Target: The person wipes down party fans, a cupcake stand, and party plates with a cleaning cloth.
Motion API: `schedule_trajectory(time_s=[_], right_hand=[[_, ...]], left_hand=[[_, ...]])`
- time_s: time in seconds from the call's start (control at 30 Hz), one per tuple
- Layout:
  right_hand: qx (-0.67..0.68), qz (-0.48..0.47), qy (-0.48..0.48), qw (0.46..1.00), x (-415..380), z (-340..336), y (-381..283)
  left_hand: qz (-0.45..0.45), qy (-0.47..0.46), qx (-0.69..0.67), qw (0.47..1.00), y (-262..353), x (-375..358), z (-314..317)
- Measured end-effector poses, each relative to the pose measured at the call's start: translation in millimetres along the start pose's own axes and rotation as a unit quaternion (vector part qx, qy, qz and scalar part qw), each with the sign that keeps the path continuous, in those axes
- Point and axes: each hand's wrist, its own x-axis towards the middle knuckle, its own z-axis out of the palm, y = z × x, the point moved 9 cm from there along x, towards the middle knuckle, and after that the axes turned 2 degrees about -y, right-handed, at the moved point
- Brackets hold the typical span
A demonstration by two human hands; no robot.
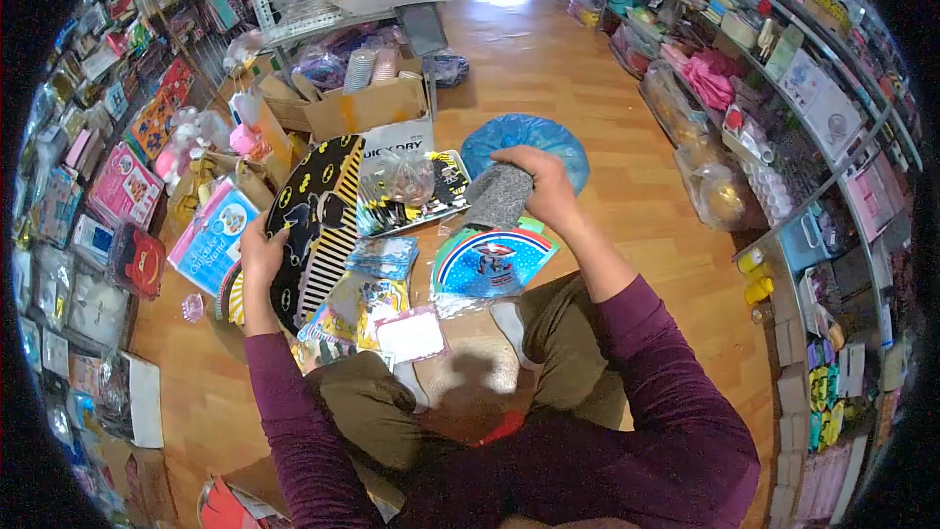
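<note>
My left hand [262,260] grips the left edge of a black bat-print sheet [311,211], which has yellow emblems and a black-and-yellow striped border. It stands tilted upright. My right hand [541,186] is closed round a folded grey cloth [501,196]. Just below that cloth lies a blue fan-shaped card [494,263] with a rainbow edge and a printed figure; the cloth covers part of its top. Between my knees are several printed packets [382,299] and a white card with a pink edge [411,335].
A blue plastic bag [529,142] sits on the wooden floor beyond my right hand. Ahead are a tray of bat-print goods [416,191] and an open cardboard box [352,113]. A blue cupcake-stand pack [215,240] leans at left. Loaded shelves [774,69] line both sides.
</note>
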Motion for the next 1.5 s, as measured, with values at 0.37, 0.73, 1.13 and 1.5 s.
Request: schedule_trajectory(time_s=[0.37, 0.73, 1.13, 1.5], right_hand=[[0.048, -0.013, -0.087, 0.995, -30.3, 37.1, -30.9], [0.027, 0.027, -0.194, 0.980, -24.6, 82.7, -38.7], [-0.060, 0.115, -0.309, 0.942, -19.6, 136.0, -12.4], [-0.089, 0.136, -0.363, 0.917, -25.4, 164.9, 9.2]], left_hand=[[-0.075, 0.120, 0.019, 0.990, -70.8, -23.8, -81.7], [-0.249, 0.209, 0.271, 0.906, -173.1, -105.0, -199.3], [-0.198, -0.018, 0.249, 0.948, -322.6, -11.2, -69.4], [-0.245, -0.019, 0.347, 0.905, -413.2, 0.4, -8.3]])
